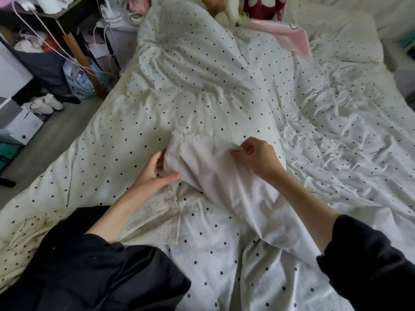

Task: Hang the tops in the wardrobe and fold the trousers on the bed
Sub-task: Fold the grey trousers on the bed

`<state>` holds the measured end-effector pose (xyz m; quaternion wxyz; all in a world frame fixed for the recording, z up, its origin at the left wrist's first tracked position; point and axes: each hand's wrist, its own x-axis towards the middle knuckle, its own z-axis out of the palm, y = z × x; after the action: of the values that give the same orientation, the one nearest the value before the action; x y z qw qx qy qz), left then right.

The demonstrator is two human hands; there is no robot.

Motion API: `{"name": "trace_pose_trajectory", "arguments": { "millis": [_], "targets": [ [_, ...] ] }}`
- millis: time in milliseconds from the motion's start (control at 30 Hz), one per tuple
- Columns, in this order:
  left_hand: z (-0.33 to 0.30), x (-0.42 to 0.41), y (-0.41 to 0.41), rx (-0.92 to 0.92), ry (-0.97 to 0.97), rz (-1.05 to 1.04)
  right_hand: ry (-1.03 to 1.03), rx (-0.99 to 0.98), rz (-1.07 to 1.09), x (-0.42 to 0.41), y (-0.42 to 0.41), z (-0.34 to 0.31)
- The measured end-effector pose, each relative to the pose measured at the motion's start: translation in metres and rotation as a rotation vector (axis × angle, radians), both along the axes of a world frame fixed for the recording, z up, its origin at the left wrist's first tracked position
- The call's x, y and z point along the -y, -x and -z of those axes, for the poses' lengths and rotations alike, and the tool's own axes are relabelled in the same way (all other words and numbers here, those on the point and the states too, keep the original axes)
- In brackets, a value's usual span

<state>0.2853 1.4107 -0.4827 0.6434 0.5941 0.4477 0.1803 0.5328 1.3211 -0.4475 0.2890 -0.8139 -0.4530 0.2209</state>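
Observation:
A pale pinkish-white pair of trousers [215, 176] lies on the dotted duvet [139, 122], its gathered waistband towards the far side. My left hand [155, 171] holds the waistband's left edge, fingers under the cloth and thumb on top. My right hand [258, 158] pinches the waistband's right side. A cream embroidered garment [157, 216] lies flat beneath my left forearm. A black garment [94, 277] is bunched at the bed's near left edge.
Pillows [336, 34] and a pink cloth [289, 34] lie at the bed's head, with soft toys [226, 10] behind. To the left are grey floor [51, 140], white shoes [47, 104], boxes [20, 129], a cluttered desk with cables [74, 59].

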Motion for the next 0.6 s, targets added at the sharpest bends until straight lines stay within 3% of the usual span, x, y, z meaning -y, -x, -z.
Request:
{"name": "trace_pose_trajectory", "arguments": {
  "millis": [133, 233, 467, 600],
  "targets": [
    [0.011, 0.007, -0.012, -0.123, 0.019, 0.000, -0.032, -0.073, 0.070, 0.001, -0.006, -0.005],
    [0.012, 0.008, -0.009, -0.090, -0.038, -0.066, -0.042, -0.046, 0.067, 0.003, -0.005, -0.010],
    [-0.025, -0.001, 0.018, -0.072, -0.523, -0.163, -0.218, 0.114, 0.203, -0.014, 0.000, -0.043],
    [-0.031, 0.020, 0.037, -0.238, -0.727, -0.179, -0.145, 0.273, 0.154, -0.016, 0.017, -0.036]
  ]
}}
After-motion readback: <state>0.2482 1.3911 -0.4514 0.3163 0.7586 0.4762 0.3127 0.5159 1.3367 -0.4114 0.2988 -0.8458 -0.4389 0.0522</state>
